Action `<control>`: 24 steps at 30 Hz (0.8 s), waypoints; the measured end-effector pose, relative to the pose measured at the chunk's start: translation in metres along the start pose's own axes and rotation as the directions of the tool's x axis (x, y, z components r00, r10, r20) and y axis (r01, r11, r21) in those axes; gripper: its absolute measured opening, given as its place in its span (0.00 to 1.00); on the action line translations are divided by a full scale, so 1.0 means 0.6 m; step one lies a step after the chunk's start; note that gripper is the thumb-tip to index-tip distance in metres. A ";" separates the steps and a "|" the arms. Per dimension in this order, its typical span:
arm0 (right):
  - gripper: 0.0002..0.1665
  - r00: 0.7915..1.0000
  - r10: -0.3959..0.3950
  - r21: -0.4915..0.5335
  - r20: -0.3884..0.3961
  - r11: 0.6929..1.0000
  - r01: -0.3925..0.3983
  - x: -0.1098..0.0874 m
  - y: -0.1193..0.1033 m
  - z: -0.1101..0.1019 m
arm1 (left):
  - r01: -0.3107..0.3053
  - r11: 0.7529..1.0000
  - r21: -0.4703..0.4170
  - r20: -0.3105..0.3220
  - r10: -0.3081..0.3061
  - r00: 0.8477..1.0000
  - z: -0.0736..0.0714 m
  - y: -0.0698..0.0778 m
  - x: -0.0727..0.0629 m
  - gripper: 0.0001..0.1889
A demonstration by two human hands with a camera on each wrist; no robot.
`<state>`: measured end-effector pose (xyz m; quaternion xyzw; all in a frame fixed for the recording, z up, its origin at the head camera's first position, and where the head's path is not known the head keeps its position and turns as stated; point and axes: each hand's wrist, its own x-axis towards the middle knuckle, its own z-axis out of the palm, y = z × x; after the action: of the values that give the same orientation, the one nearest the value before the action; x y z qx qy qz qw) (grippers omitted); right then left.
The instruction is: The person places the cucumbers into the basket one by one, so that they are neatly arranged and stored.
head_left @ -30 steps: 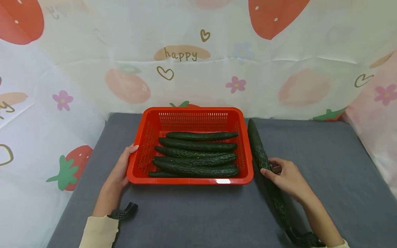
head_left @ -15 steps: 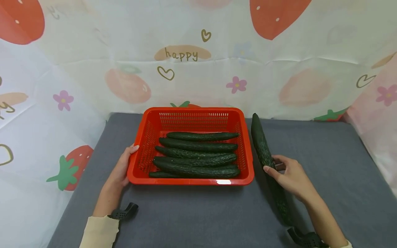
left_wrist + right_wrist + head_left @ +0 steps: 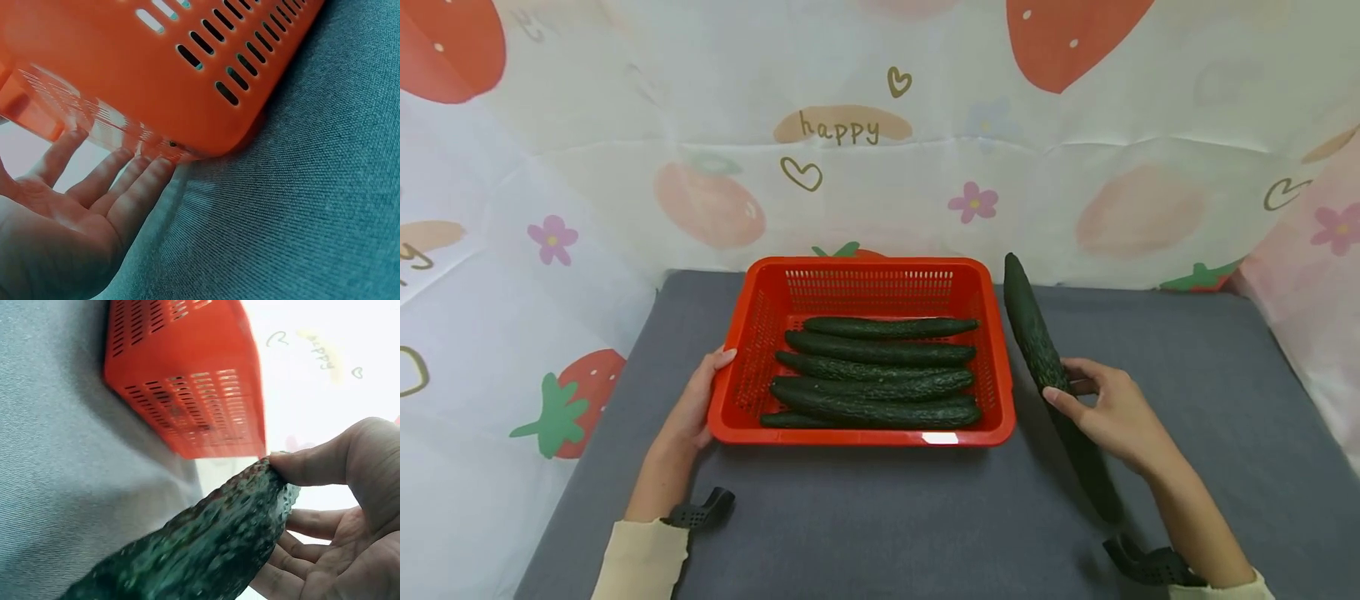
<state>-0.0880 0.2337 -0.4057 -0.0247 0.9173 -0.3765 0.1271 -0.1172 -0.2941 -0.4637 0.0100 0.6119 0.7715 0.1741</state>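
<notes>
A long dark green cucumber (image 3: 1032,337) is held in my right hand (image 3: 1116,417), thumb on the near side and fingers behind. It slants beside the basket's right wall, raised off the table. In the right wrist view, the thumb and fingers pinch the bumpy cucumber (image 3: 206,544). My left hand (image 3: 688,404) holds the left side of a red plastic basket (image 3: 861,437), its thumb on the rim. The left wrist view shows that hand's fingertips (image 3: 134,187) against the basket's outer wall (image 3: 156,94). Several cucumbers (image 3: 880,355) lie crosswise inside the basket.
A grey cloth (image 3: 865,517) covers the table under the basket. Behind it hangs a pale curtain (image 3: 865,200) printed with strawberries, flowers and hearts. A black wrist mount (image 3: 700,510) is on the left wrist, another mount (image 3: 1153,565) on the right.
My right hand has lifted the cucumber up off the table and moved slightly up and to the right. The left hand and the basket have stayed in place.
</notes>
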 end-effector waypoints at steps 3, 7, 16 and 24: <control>0.42 1.000 -0.025 -0.007 -0.006 1.000 0.025 0.002 -0.008 -0.006 | -0.002 1.000 0.001 -0.011 0.002 1.000 0.001 0.001 0.000 0.16; 0.41 0.999 -0.040 -0.021 -0.014 0.999 0.039 0.003 -0.021 -0.012 | -0.002 1.000 0.002 -0.012 0.002 1.000 0.001 0.002 0.001 0.17; 0.40 0.998 -0.052 -0.055 -0.029 0.997 0.050 0.010 -0.050 -0.024 | 0.007 1.000 -0.003 -0.017 -0.007 1.000 0.002 0.000 0.002 0.16; 0.38 0.996 -0.092 -0.086 -0.007 0.992 0.091 0.018 -0.073 -0.030 | -0.011 1.000 0.002 -0.004 0.011 1.000 -0.001 -0.001 0.003 0.17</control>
<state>-0.1053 0.2131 -0.3651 -0.0701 0.9312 -0.3425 0.1034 -0.1190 -0.2940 -0.4649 0.0120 0.6129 0.7719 0.1688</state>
